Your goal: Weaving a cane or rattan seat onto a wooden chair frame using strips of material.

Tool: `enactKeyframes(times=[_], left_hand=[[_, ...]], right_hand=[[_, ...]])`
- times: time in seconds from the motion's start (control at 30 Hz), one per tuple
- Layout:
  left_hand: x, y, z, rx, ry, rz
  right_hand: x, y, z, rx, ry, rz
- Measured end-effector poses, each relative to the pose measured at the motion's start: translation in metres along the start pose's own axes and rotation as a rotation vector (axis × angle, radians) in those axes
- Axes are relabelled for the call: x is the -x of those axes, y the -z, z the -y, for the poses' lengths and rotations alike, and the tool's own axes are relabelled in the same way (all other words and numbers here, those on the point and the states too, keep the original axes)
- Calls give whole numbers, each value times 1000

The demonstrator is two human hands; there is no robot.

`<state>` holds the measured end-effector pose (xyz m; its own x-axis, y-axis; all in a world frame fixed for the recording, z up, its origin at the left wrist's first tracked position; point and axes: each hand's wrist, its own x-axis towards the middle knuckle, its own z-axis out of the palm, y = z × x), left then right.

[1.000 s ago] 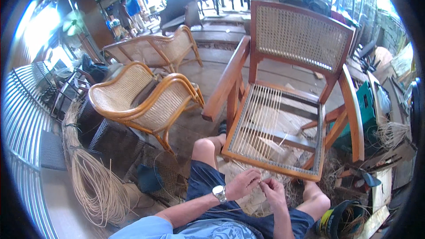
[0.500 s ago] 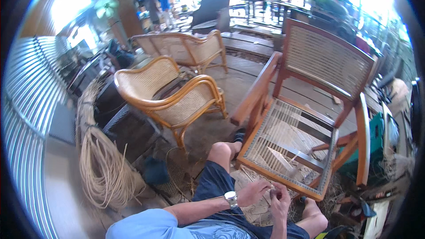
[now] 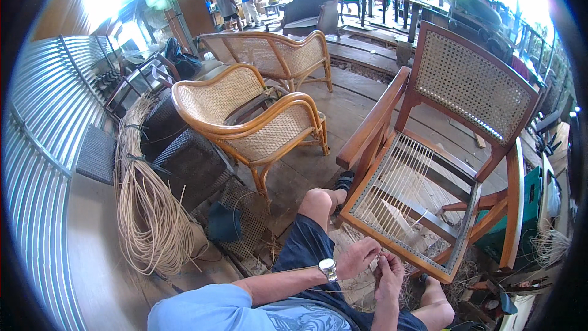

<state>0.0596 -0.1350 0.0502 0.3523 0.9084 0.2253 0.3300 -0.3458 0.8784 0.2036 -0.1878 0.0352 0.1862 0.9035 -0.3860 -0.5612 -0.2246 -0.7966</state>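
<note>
Fingers point(image 3: 371, 249) of your left hand point(image 3: 354, 260) and right hand point(image 3: 389, 277) curl just short of the wooden chair point(image 3: 474, 84); grip unclear.

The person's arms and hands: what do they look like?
The left arm has a short light-blue sleeve and a silver-coloured wristwatch with a round, pale face. The left hand and right hand wear no gloves. The right forearm is bare; its sleeve is out of view.
</note>
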Motion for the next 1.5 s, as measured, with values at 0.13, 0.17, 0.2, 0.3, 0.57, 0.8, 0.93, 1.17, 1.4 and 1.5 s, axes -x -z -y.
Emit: enactKeyframes(times=[0.13, 0.17, 0.2, 0.3, 0.57, 0.8, 0.93, 1.17, 1.4, 1.5], left_hand=[[3, -3, 7, -178, -238, 8], [4, -4, 8, -189, -261, 15], [5, -4, 8, -199, -270, 6], [7, -4, 6, -135, -280, 33], [15, -1, 3, -173, -417, -30], [8, -3, 3, -117, -320, 78], [1, -7, 2, -56, -255, 1], [-6, -9, 10, -230, -266, -89], [-20, -22, -1, -244, -190, -133], [-31, -18, -7, 2, -26, -99]], right_hand=[[-1, 6, -4, 176, 106, -74], [-1, 8, -5, 217, 116, -87], [0, 9, -5, 233, 106, -81], [3, 9, -3, 257, 165, -123], [12, 12, 9, -227, -162, 1], [1, 13, 3, -268, -246, 61], [-11, 17, 7, -330, -225, 86], [-20, 8, -7, -343, -155, -37], [-23, -8, -8, -282, 42, -190], [-18, -4, 4, -129, 95, -150]])
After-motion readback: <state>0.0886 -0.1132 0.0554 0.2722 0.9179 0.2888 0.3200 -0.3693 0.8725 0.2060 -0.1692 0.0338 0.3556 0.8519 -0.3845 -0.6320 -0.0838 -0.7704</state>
